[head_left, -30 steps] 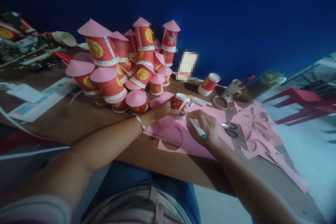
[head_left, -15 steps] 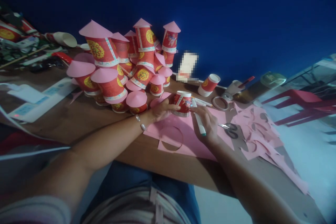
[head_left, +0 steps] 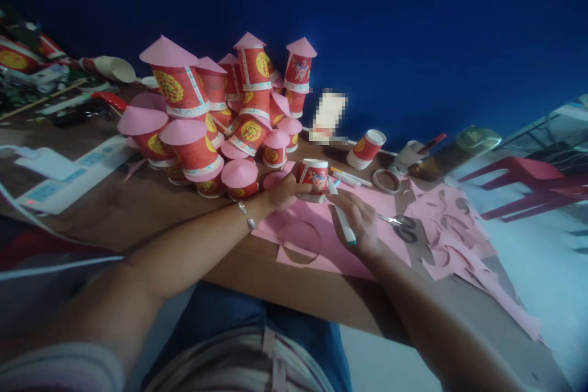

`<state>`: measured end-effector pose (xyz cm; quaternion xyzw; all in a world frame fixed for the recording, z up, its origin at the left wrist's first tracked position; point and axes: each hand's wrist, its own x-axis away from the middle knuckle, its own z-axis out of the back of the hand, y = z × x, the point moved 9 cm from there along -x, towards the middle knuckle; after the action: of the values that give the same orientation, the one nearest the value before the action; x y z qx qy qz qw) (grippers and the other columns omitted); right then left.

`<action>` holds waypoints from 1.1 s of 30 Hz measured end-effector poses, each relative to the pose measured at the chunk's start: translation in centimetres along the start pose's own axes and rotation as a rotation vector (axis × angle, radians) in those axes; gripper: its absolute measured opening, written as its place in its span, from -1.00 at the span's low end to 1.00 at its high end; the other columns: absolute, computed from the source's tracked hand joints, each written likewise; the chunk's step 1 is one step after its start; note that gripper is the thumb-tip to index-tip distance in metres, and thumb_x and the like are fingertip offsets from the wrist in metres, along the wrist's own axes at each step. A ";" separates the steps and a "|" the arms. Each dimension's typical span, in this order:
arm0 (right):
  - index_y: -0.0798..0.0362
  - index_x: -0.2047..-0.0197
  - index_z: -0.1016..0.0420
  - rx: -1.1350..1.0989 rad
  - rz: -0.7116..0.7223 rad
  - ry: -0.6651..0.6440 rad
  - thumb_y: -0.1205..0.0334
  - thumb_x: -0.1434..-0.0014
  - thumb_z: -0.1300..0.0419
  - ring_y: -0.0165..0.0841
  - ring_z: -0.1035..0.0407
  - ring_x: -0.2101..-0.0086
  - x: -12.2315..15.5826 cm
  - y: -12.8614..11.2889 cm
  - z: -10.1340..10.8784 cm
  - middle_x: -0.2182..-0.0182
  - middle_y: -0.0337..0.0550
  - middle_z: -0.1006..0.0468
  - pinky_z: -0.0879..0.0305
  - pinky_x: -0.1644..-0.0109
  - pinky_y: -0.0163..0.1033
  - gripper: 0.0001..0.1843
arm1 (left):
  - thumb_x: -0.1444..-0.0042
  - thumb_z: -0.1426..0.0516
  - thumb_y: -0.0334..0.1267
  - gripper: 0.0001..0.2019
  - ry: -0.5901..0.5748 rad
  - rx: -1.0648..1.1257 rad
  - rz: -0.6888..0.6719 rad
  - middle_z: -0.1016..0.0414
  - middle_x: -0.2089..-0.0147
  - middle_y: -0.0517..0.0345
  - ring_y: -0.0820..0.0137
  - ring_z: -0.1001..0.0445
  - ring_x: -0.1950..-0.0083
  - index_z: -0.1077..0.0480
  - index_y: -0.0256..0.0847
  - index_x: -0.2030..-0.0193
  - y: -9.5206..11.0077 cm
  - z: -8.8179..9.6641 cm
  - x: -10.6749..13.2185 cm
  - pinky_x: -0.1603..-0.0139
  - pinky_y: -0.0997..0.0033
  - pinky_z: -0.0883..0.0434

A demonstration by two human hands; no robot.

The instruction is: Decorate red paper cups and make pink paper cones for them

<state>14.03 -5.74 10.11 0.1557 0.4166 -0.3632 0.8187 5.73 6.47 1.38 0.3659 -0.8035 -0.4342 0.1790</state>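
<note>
Left hand (head_left: pixel 281 194) clamped on red cup (head_left: pixel 314 179), roughly upright above pink paper (head_left: pixel 337 251); contents hidden. Right hand (head_left: pixel 361 223) gripping marker (head_left: pixel 344 223), tip at cup's side, contact unclear. Farther back on surface (head_left: pixel 110 211): white cup (head_left: pixel 408 154) with red stick (head_left: pixel 432 143) in it.

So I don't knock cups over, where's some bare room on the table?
Bare wood shows between the power strip, stacked cups and left arm. Another bare patch lies between right arm and paper scraps. It's crowded around the left hand and right hand.
</note>
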 end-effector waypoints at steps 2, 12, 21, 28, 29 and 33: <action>0.05 -0.20 -0.38 -0.006 0.004 0.005 0.43 -0.31 -0.21 -0.22 -0.60 0.14 0.0 -0.1 0.0 0.08 0.07 -0.65 -0.58 0.13 -0.16 -0.60 | 0.09 -0.40 -0.30 -0.64 0.000 0.006 -0.056 -0.61 0.23 0.07 0.30 -0.59 0.16 -0.45 -0.28 0.14 0.6 0.1 0.0 0.11 0.32 -0.49; 0.10 -0.18 -0.37 -0.031 0.049 -0.025 0.46 -0.29 -0.23 -0.22 -0.58 0.12 0.2 -0.5 -0.4 0.08 0.10 -0.63 -0.57 0.10 -0.16 -0.60 | 0.13 -0.43 -0.29 -0.61 -0.007 -0.041 -0.046 -0.51 0.37 0.23 0.44 -0.50 0.33 -0.39 -0.25 0.19 0.6 -0.1 0.2 0.19 0.38 -0.46; 0.10 -0.13 -0.39 -0.022 0.037 0.004 0.41 -0.29 -0.26 -0.22 -0.56 0.18 -0.3 -0.3 0.1 0.15 0.07 -0.63 -0.55 0.17 -0.15 -0.64 | 0.11 -0.41 -0.23 -0.56 -0.075 0.032 -0.013 -0.63 0.16 0.00 0.23 -0.61 0.10 -0.49 -0.28 0.07 0.2 -0.1 0.0 0.00 0.22 -0.52; 0.09 -0.12 -0.42 0.018 0.048 -0.001 0.37 -0.30 -0.26 -0.27 -0.53 0.24 -0.4 -0.6 0.3 0.20 0.02 -0.60 -0.51 0.23 -0.22 -0.67 | 0.23 -0.49 -0.20 -0.46 0.025 -0.203 0.001 -0.60 0.19 0.06 0.30 -0.57 0.16 -0.41 -0.27 0.11 0.4 0.1 0.3 0.07 0.27 -0.52; 0.09 -0.11 -0.43 0.031 0.045 -0.001 0.37 -0.30 -0.26 -0.29 -0.52 0.27 -0.4 -0.6 0.3 0.22 -0.01 -0.59 -0.49 0.25 -0.23 -0.68 | 0.25 -0.49 -0.23 -0.42 0.078 -0.256 -0.018 -0.58 0.18 0.09 0.30 -0.57 0.14 -0.39 -0.24 0.09 0.6 0.3 0.4 0.05 0.27 -0.52; 0.09 -0.10 -0.46 0.027 0.035 0.005 0.40 -0.27 -0.28 -0.31 -0.49 0.31 -0.5 -0.7 0.6 0.27 -0.05 -0.57 -0.46 0.27 -0.26 -0.67 | 0.18 -0.45 -0.25 -0.44 0.217 -0.373 -0.107 -0.54 0.15 0.13 0.25 -0.55 0.03 -0.36 -0.13 0.02 1.0 1.2 0.6 0.02 0.26 -0.52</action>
<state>13.63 -6.34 10.92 0.1749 0.4111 -0.3538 0.8217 4.17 7.09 1.55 0.4132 -0.6648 -0.5421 0.3057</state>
